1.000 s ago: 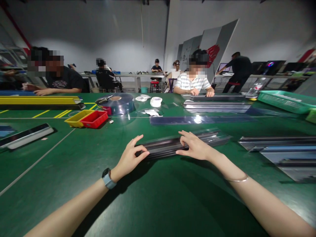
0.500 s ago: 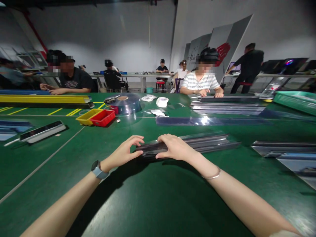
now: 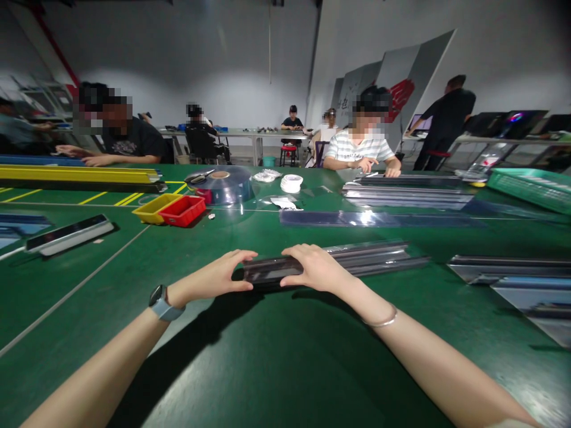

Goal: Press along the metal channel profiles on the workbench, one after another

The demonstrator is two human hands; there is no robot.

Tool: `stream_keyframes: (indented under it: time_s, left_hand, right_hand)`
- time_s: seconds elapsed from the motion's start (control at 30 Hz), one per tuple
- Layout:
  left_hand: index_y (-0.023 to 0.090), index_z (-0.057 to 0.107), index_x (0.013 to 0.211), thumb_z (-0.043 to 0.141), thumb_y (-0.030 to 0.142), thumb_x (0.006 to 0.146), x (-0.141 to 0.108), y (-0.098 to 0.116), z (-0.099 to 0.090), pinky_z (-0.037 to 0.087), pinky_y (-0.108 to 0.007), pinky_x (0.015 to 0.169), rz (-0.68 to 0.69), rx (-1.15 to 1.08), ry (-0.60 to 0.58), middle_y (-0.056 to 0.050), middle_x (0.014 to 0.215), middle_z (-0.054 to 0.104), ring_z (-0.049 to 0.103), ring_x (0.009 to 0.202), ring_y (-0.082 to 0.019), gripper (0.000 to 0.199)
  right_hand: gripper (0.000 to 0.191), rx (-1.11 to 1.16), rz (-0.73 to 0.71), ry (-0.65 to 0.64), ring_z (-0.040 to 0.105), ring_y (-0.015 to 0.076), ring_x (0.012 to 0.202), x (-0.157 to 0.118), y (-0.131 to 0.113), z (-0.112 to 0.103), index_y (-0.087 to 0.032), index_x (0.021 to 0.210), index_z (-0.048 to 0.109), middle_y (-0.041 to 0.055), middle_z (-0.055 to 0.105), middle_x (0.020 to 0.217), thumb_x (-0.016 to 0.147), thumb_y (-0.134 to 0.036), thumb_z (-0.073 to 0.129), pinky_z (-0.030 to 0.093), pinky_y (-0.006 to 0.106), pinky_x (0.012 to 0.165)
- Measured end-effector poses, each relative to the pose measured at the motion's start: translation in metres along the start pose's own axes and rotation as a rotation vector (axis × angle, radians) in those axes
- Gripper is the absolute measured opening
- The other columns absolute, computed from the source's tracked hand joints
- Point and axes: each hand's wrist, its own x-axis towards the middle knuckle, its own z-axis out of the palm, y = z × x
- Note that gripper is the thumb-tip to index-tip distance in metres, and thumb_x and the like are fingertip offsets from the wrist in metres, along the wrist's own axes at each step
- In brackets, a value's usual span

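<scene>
A long dark profile [image 3: 370, 259] with clear film over it lies slightly slanted across the green table [image 3: 276, 356]. My right hand [image 3: 312, 267] grips the profile near its left part, thumb on the near side and fingers over the far side. At the profile's left end is my left hand [image 3: 223, 274], its thumb and fingers apart around the end; whether it touches the profile is hard to tell. The left wrist wears a watch, the right one a thin bangle.
Yellow [image 3: 154, 209] and red [image 3: 182, 211] trays and a film roll [image 3: 227, 185] stand beyond my left hand. A clear strip [image 3: 383, 219] lies behind the profile. More profiles [image 3: 491, 267] are at the right. Two people work across the table.
My left hand has moved slightly left and its wrist is a little farther from the profile's end. My right hand stays on the profile. The view has shifted slightly.
</scene>
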Motion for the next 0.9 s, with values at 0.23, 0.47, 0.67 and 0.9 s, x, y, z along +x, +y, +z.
stream_keyframes:
  time_s: [0.23,0.47,0.67,0.9]
  left_hand:
    - [0.026,0.043,0.118,0.059,0.038,0.072,0.0,-0.001,0.003,0.042,-0.031,0.086,-0.008,-0.037,0.008,-0.004,0.115,0.051,0.05,0.103,-0.018,0.05]
    - [0.024,0.044,0.115,0.05,0.04,0.079,0.009,-0.01,0.024,0.037,-0.035,0.093,-0.014,0.056,0.214,-0.004,0.12,0.046,0.045,0.109,-0.018,0.04]
    - [0.022,0.043,0.114,0.053,0.036,0.078,0.011,-0.001,0.038,0.038,-0.04,0.092,0.008,0.176,0.428,-0.007,0.113,0.05,0.046,0.106,-0.021,0.04]
    - [0.019,0.046,0.105,0.054,0.035,0.077,0.012,-0.005,0.048,0.042,-0.038,0.083,0.025,0.237,0.466,-0.007,0.1,0.054,0.05,0.095,-0.021,0.033]
  right_hand:
    - [0.062,-0.022,0.007,-0.014,0.054,0.0219,0.087,0.001,0.003,0.002,-0.021,0.108,0.05,0.0076,0.059,0.092,0.068,-0.068,0.045,0.036,0.034,0.078]
    - [0.061,-0.08,0.037,0.05,0.052,0.0222,0.089,0.002,0.018,0.01,-0.02,0.107,0.05,0.0083,0.059,0.092,0.07,-0.068,0.042,0.034,0.034,0.078]
    - [0.064,-0.109,0.073,0.084,0.053,0.0226,0.088,0.002,0.022,0.014,-0.019,0.108,0.05,0.0085,0.06,0.092,0.07,-0.069,0.039,0.033,0.034,0.079]
    - [0.07,-0.124,0.119,0.052,0.055,0.023,0.086,0.005,0.022,0.015,-0.019,0.109,0.05,0.0092,0.061,0.089,0.068,-0.073,0.035,0.035,0.033,0.077]
